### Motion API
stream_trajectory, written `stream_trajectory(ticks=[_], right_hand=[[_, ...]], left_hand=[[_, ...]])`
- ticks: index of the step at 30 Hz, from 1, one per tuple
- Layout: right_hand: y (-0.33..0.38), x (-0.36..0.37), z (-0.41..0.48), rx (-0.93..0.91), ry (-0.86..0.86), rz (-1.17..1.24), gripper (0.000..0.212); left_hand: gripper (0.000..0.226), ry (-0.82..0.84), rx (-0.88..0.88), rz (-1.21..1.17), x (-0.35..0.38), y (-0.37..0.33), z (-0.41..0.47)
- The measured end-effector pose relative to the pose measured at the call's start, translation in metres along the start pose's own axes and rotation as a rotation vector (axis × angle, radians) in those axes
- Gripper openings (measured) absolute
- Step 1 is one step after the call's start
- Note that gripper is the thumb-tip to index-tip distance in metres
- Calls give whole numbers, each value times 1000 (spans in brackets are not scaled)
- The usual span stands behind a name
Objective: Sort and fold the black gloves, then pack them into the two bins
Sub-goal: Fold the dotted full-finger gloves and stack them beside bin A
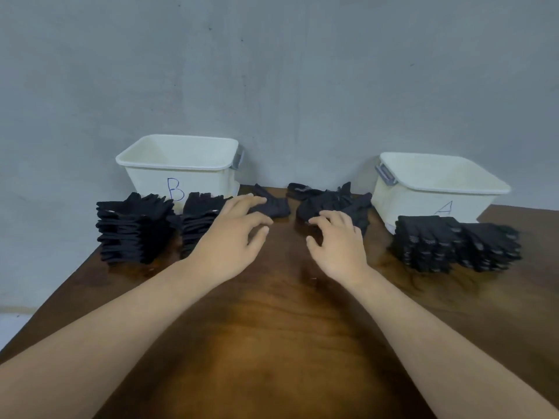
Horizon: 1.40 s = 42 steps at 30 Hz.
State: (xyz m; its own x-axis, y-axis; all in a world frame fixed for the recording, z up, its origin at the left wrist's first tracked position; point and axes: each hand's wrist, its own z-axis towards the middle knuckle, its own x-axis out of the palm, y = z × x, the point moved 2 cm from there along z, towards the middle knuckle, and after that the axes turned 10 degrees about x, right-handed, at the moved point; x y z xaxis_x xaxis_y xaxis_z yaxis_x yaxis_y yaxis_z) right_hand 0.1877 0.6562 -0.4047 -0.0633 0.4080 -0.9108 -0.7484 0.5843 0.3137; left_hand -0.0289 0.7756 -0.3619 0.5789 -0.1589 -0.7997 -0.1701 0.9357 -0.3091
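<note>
Two white bins are seen at the back of a brown wooden table (272,343), set against a grey wall (272,71): the bin marked B (208,176) in the upper left of the frame and the bin marked A (423,198) in the upper right.

Folded black gloves are stacked in front of each bin. Two stacks, the outer left stack (133,228) and the inner left stack (196,222), are placed side by side before the bin marked B. Two more, the inner right stack (423,243) and the outer right stack (490,246), are placed before the bin marked A.

Between the bins, at the middle of the frame, unfolded gloves are left: a single loose glove (273,207) and, just to its right, a loose pile (332,198).

Both bare forearms are stretched forward from the bottom corners of the frame. The left hand (233,234) is held open with fingers spread and lightly bent, and the loose glove is touched by its upper fingertips; nothing is gripped. The right hand (338,240) is likewise spread with bent fingers, its fingertips laid on the near edge of the loose pile, with no glove enclosed.
</note>
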Motion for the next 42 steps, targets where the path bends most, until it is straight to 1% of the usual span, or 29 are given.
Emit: stream_trajectory(ticks=[3, 6, 9, 11, 15, 17, 20, 23, 26, 28, 29, 31, 33, 35, 37, 38, 40, 42], right_hand=[[-32, -4, 2, 92, 1, -91, 48], [-56, -2, 9, 168, 93, -112, 49], [-68, 8, 13, 162, 136, -96, 54], [-71, 15, 12, 139, 112, -42, 55], [-76, 21, 8, 101, -4, 91, 52], [-76, 18, 5, 66, -89, 178, 48], [-73, 12, -4, -28, -180, 262, 37], [-71, 10, -11, -132, -206, 296, 21], [-71, 10, -15, -213, -213, 326, 17], [-70, 9, -16, -231, -245, 318, 22], [-69, 8, -16, -227, -269, 296, 28], [-69, 7, -14, -164, -295, 226, 45], [-69, 10, -10, -72, -229, 180, 61], [-70, 16, -6, -39, -123, 195, 69], [-71, 19, -4, -104, -57, 263, 70], [-71, 19, -5, -147, -23, 311, 69], [-66, 18, -7, -233, 71, 390, 70], [-63, 17, -9, -298, 120, 428, 72]], left_hand=[[27, 51, -13, -17, 23, -10, 4], [28, 120, -26, -22, 49, -14, 7], [31, 187, -41, -19, 73, -11, 11], [32, 211, -44, 1, 86, -9, 15], [37, 222, -25, -2, 106, -5, 25], [40, 205, -20, -22, 113, -4, 31], [44, 132, -44, -115, 122, -5, 36], [47, 5, -158, -282, 128, -8, 36], [49, -88, -287, -480, 129, -8, 33], [56, -79, -298, -516, 129, -4, 32], [61, -55, -290, -510, 130, -3, 31], [74, 24, -256, -505, 134, -3, 31], [85, 84, -232, -524, 138, -6, 34], [88, 94, -264, -587, 140, -7, 39], [82, 56, -328, -681, 137, -8, 44], [74, 43, -347, -713, 135, -8, 44], [47, 37, -330, -714, 132, -11, 44], [16, 29, -311, -642, 132, -12, 42]])
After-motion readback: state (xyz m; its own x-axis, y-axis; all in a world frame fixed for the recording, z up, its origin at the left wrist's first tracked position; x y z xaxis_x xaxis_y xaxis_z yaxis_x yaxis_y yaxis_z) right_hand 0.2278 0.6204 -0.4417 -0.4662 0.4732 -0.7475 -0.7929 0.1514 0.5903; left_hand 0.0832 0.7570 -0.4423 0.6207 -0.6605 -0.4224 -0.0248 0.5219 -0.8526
